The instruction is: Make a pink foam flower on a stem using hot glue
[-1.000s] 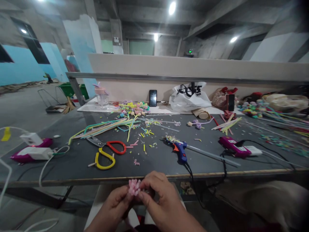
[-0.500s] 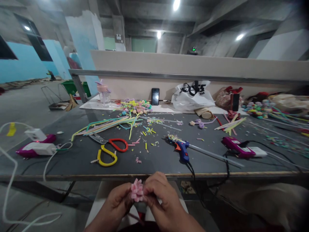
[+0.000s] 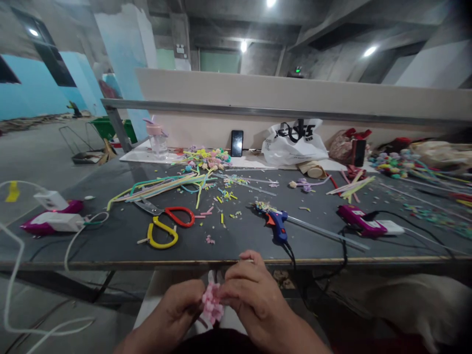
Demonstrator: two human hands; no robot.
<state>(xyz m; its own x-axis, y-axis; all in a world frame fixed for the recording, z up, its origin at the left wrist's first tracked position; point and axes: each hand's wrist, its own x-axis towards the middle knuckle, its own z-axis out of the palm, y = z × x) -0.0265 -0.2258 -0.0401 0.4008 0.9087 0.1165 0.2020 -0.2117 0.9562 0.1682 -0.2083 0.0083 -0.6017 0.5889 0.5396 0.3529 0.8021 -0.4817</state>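
Two hands meet just below the near edge of the long dark table (image 3: 110, 246), and the work in hand looks like shaping a small pink flower (image 3: 212, 304) of fuzzy craft wire. The left hand (image 3: 177, 309) pinches the flower from its left side, fingers closed on it; the right hand (image 3: 254, 295) presses in from the right, fingertips bent onto the petals. The step appears to be curling or settling the petals, and the next move likely calls for a small, careful twist of the fingertips, with the left hand keeping the bloom steady.

On the table, a white plastic bag (image 3: 295, 142) sits at the far side, right of centre, with a dark phone (image 3: 236, 142) propped upright to its left. A bundle of green and yellow craft sticks (image 3: 162, 187) lies left of centre. Scissors (image 3: 165, 223) with one red and one yellow handle lie near them. A blue glue gun (image 3: 277, 226) rests right of the scissors, close to the near edge, its cord dropping over it. A purple glue gun (image 3: 356, 219) lies further right.

The flower is pale pink, soft-looking, made of several small looped petals bunched together; whether a stem hangs below it cannot be told.
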